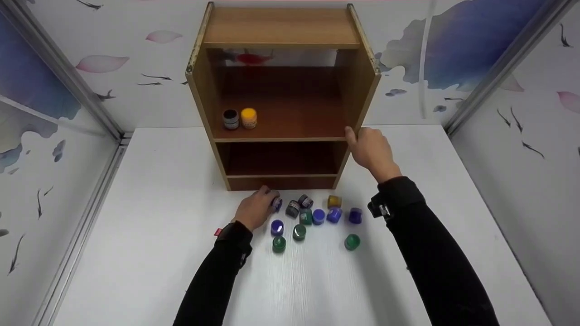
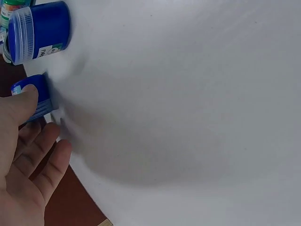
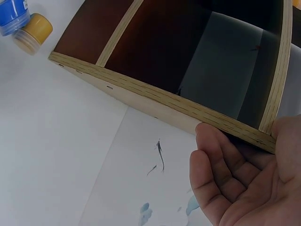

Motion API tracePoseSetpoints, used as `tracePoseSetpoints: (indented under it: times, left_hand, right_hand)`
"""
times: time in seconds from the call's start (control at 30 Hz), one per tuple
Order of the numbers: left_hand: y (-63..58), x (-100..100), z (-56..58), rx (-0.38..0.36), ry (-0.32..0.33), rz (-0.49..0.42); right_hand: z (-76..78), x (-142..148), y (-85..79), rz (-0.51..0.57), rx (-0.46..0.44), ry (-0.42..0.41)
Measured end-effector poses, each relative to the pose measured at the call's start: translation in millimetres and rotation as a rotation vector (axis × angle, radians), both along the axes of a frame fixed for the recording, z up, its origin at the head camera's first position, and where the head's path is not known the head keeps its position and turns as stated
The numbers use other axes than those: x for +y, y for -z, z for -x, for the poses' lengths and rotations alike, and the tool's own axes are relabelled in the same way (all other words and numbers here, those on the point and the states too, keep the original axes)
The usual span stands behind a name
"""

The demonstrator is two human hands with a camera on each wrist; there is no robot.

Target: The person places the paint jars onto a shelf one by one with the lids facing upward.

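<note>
My left hand [image 1: 257, 209] is low at the table, its thumb and fingers around a blue paint jar [image 2: 42, 96] that lies just in front of the small wooden shelf [image 1: 281, 183]. In the left wrist view the thumb presses on this jar's side, and the other fingers curl behind it. My right hand [image 1: 372, 151] grips the shelf's right side panel at the height of the middle board, with the thumb at the front edge and the fingers along the outside. A black-lidded jar [image 1: 230, 119] and a yellow jar [image 1: 248, 118] stand on the middle board at its left.
Several small paint jars lie or stand before the shelf, among them a green jar [image 1: 352, 242], a dark blue jar [image 1: 355, 215] and an ochre jar [image 1: 334, 201]. Patterned panels [image 1: 521, 136] border the white table [image 1: 158, 253] at the back and sides.
</note>
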State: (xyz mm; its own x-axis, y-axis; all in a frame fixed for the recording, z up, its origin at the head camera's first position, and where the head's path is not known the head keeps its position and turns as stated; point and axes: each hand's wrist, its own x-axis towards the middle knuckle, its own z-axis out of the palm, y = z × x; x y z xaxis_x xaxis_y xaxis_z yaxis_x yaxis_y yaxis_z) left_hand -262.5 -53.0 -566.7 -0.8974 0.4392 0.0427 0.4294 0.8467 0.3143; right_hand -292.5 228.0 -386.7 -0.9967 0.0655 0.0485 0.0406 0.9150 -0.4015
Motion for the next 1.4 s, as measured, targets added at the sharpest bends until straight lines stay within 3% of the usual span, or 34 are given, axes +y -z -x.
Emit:
tracePoseSetpoints:
  times: [0.37, 0.67, 0.87, 1.4]
  left_hand:
    - [-3.0, -1, -1.0, -0.100, -0.008, -0.085]
    - [1.7, -6, 1.8, -0.068, -0.014, -0.246]
    - [0.4, -8, 2.4, -0.084, -0.007, -0.322]
    - [-1.9, -12, 1.1, -0.137, 0.045, -0.340]
  right_hand:
    - [-0.1, 0, 0.4, 0.011, 0.009, -0.005]
    - [0.2, 0, 0.0, 0.002, -0.005, 0.002]
    - [1.0, 0, 0.5, 0.000, -0.004, -0.001]
    - [0.8, -1, -0.2, 0.009, -0.004, 0.009]
